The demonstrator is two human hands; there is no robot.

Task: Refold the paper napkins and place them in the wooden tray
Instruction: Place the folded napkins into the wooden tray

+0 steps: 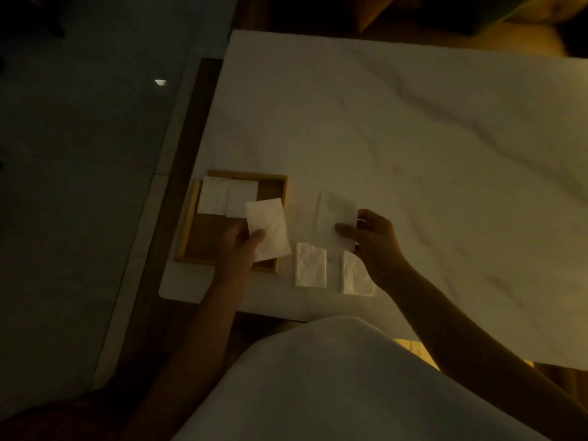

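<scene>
A square wooden tray (281,198) lies at the near left corner of a white cloth. Two folded white napkins (212,195) (241,197) rest side by side in its far part. My left hand (237,246) pinches a folded napkin (269,229) above the tray's right side. My right hand (370,237) grips the corner of an unfolded napkin (337,211) lying on the cloth to the right of the tray. Two more folded napkins (310,265) (354,276) lie on the cloth near the front edge, the right one partly under my right wrist.
The white cloth (413,138) covers a wide surface that runs far to the right and back. A wooden ledge (194,122) and dark floor (79,186) lie to the left. My white garment (318,383) fills the bottom of the view. The scene is dim.
</scene>
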